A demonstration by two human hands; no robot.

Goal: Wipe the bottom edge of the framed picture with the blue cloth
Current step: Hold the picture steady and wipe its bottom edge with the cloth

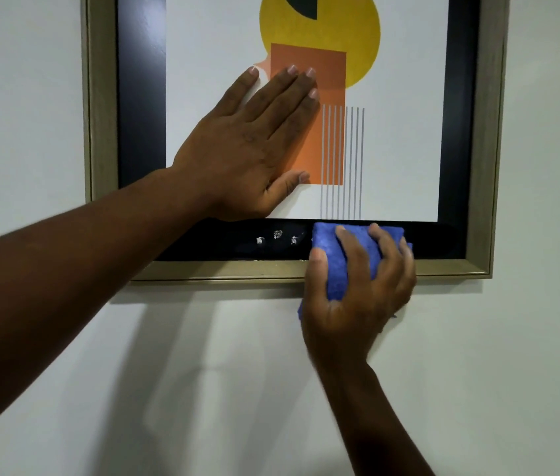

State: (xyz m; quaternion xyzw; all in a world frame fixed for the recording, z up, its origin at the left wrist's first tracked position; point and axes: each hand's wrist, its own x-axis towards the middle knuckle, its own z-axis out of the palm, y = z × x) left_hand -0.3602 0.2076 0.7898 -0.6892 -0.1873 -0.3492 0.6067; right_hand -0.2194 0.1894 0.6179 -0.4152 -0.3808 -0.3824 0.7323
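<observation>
- The fingers [380,235] of the right hand [357,297] are curled around the blue cloth [333,255] and hold it bunched; the thumb presses on its left side.
- The cloth lies against the bottom edge [223,269] of the framed picture [484,132], a little to the right of its middle. It covers the black inner border [210,242] and the gold rail there, and a bit of it hangs below the frame at 6 o'clock from the hand.
- The left hand [254,142] is flat and open on the print, fingers spread narrow and pointing toward 1 o'clock; it holds nothing. I judge that it steadies the picture against the wall [31,97].
- At 9 o'clock from the cloth, just beside it, three small white spots [277,237] sit on the black border. They are not wiped yet.
- A few pale crumbs show on the line between the black border and the gold rail, near the thumb.
- From the cloth toward 3 o'clock, the border looks dark and clean as far as the corner, so this part seems done or was not dirty; I cannot tell which.
- My judgement: the wiping is in progress, perhaps half done. The spots and the stretch toward 9 o'clock, partly hidden under the left forearm [83,252], are left.
</observation>
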